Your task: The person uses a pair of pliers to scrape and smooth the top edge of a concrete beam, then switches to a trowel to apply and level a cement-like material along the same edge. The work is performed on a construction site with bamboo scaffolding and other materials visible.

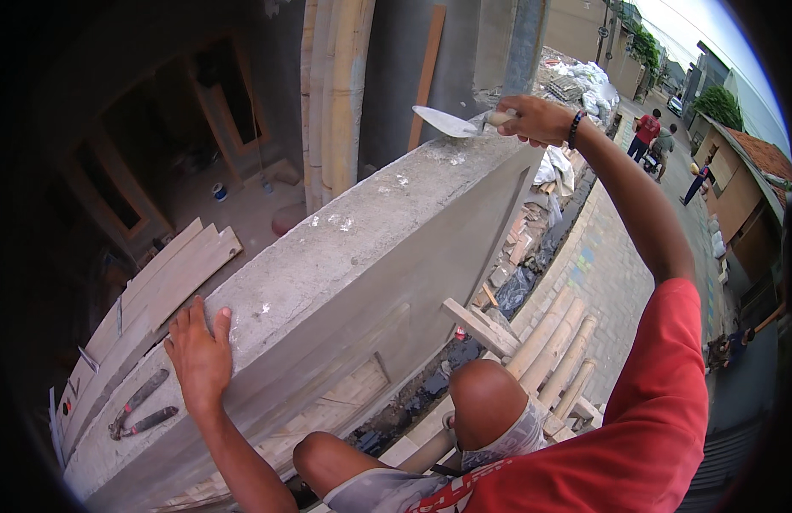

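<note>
My right hand [540,121] grips the handle of a pointed trowel [447,121] at the far end of a concrete wall. The blade points left, close above the wall's rough grey top [328,244]; I cannot tell whether it touches. My left hand [199,350] lies with fingers spread on the near part of that top, holding nothing. Beside it, nearer the wall's left end, rests a pair of pincers [153,421] with dark handles. White specks dot the wall top.
Bamboo poles [550,342] form a scaffold under my knees. Wooden planks [191,256] lie left of the wall, and upright bamboo [336,103] stands behind it. Rubble and white sacks [588,85] line a ditch on the right. Several people [648,132] are down the paved lane.
</note>
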